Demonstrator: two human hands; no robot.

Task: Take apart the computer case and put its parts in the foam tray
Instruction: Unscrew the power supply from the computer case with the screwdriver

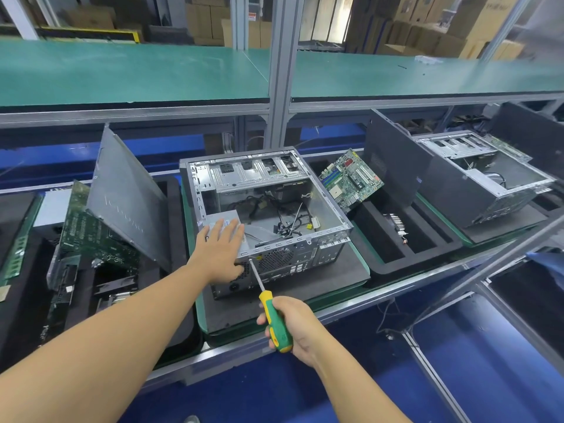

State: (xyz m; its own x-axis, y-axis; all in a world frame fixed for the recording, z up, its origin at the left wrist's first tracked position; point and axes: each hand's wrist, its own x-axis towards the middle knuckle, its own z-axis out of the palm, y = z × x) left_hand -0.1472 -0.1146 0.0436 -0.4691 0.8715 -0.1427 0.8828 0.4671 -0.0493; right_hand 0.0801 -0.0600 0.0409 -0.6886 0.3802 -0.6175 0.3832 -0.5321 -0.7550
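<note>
An open computer case (331, 206) lies on its side on a dark pad, with loose cables inside. My left hand (221, 253) rests flat with straight fingers on the silver power supply (225, 215) at the case's near left corner. My right hand (290, 326) grips a green and yellow screwdriver (273, 314). Its tip touches the case's rear panel just below the top rim. A black foam tray (396, 248) sits to the right of the case. A green motherboard (351, 178) leans at the tray's far end.
A grey side panel (128, 196) leans over another foam tray on the left, which holds circuit boards (91, 236). A second opened case (488, 175) and dark panel (393, 157) stand at the right. A green shelf (131, 71) runs above, behind an upright metal post (282, 71).
</note>
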